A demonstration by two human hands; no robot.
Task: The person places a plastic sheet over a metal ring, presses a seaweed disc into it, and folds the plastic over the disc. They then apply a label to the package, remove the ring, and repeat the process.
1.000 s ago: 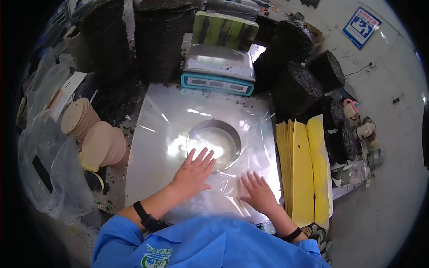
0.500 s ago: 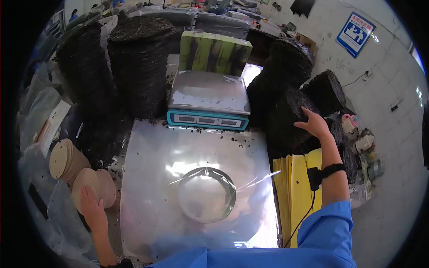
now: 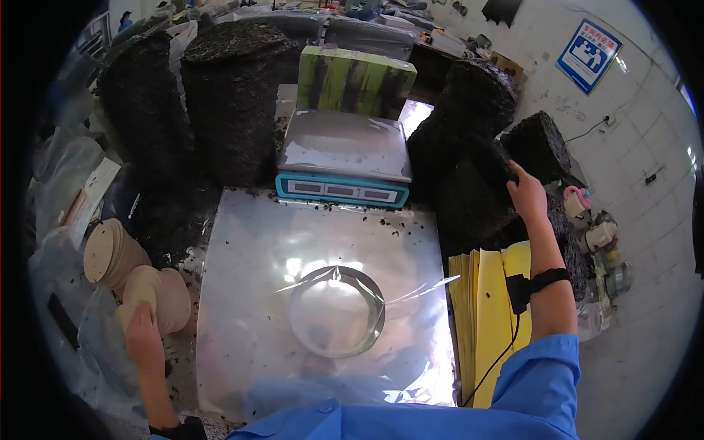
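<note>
My left hand [image 3: 145, 341] has its fingers closed on a thin beige disc [image 3: 136, 287], tilted at the front of a pile of beige discs [image 3: 174, 299]. On the right, my right hand [image 3: 528, 194] pinches the edge of a thin black sheet that looks like dried seaweed [image 3: 501, 155]. That sheet is lifted above a short black stack [image 3: 469, 192] of the same rough material. Between my hands, a clear round ring [image 3: 379, 312] lies on a shiny metal board [image 3: 242, 293], with strips of clear film sticking out from its sides.
A teal scale [image 3: 343, 189] with a metal pan stands behind the board, a green block [image 3: 357, 81] behind it. Tall black stacks [image 3: 235, 103] flank it. Another beige disc pile [image 3: 110, 253] is at left; yellow sheets [image 3: 493, 315] stand at right. Black crumbs are scattered around.
My left hand has moved down and closed on a beige disc, tilting it off the pile. My right hand has closed from spread fingers and raised the edge of a black sheet.
</note>
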